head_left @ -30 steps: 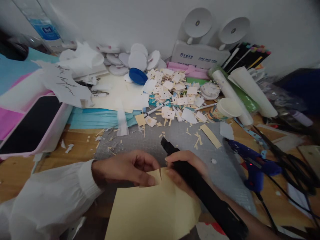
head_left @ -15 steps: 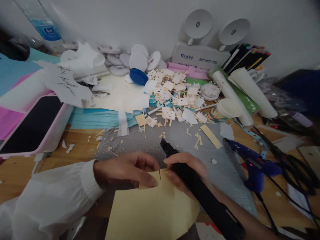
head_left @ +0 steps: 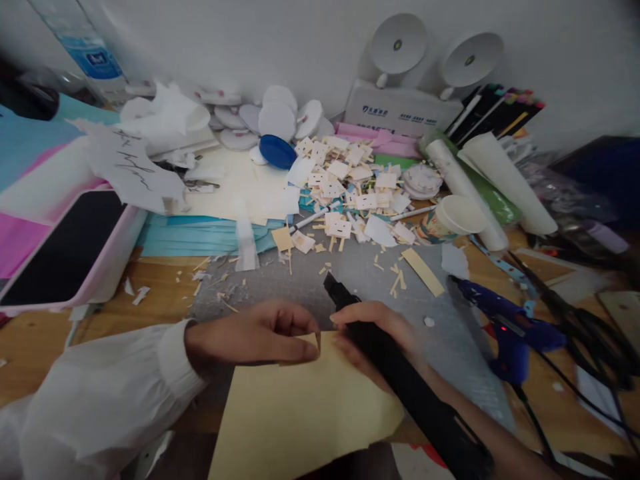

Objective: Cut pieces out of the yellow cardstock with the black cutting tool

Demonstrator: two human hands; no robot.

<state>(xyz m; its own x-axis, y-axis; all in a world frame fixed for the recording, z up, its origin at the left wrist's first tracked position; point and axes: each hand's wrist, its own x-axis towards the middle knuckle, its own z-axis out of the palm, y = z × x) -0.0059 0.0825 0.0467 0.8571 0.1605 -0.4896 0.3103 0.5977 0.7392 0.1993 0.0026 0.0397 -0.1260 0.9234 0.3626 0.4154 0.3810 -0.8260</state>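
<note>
A large sheet of yellow paper [head_left: 305, 407] hangs over the near edge of the grey cutting mat [head_left: 430, 347]. My left hand [head_left: 270, 333] is closed on a flap at the sheet's top edge, thumb on top, beside a short slit. In my right hand [head_left: 380, 333] lies a black utility knife [head_left: 400, 373], its tip pointing up and left over the mat; the same fingers also touch the sheet right of the slit. Beyond my hands lies a pile of small cream paper squares [head_left: 350, 180] with drawn faces and thin strips.
A phone [head_left: 65, 247] in a pink case is at the left. To the right are a paper cup [head_left: 450, 220], a blue glue gun [head_left: 510, 320] with a cord, and black scissors [head_left: 580, 320]. White discs [head_left: 277, 120] and a two-lamp box [head_left: 400, 113] stand behind.
The yellow sheet has risen slightly at its top edge. My left hand has shifted a little up with the flap, and my right hand and the knife have moved slightly to the right.
</note>
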